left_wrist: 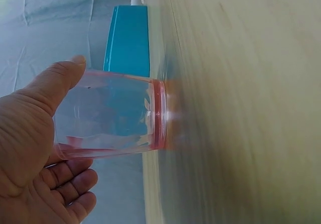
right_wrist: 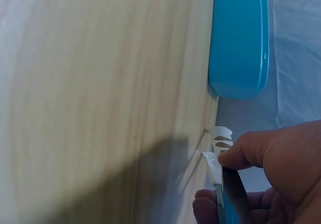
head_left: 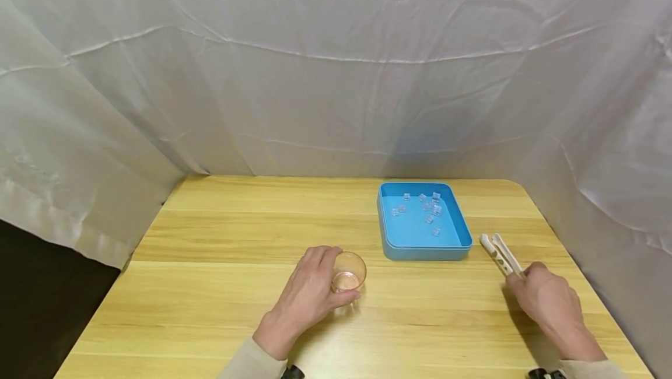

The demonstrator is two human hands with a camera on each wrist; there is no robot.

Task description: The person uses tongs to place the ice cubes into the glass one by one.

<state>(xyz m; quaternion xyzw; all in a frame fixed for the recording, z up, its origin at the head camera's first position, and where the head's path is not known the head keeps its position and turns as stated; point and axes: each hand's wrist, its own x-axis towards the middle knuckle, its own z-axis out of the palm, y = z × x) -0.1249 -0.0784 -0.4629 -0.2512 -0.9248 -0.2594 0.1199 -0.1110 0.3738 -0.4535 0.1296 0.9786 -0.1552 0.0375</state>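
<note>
A clear, pinkish cup [head_left: 349, 272] stands upright on the table, and my left hand [head_left: 307, 291] grips it from the left, thumb at the near side. In the left wrist view the cup [left_wrist: 110, 116] shows between the thumb and fingers of my left hand [left_wrist: 30, 128]. My right hand [head_left: 551, 303] holds white tongs [head_left: 501, 255] with their tips apart, pointing away. The right wrist view shows thumb and fingers of my right hand [right_wrist: 281, 169] pinching the tongs [right_wrist: 220, 158], nothing between the tips.
A blue square tray [head_left: 425, 253] stands right of the cup, left of the tongs' tips. Several small clear cubes [head_left: 436, 210] lie in it. Grey cloth [head_left: 336, 105] hangs behind and beside the wooden table [head_left: 236, 239].
</note>
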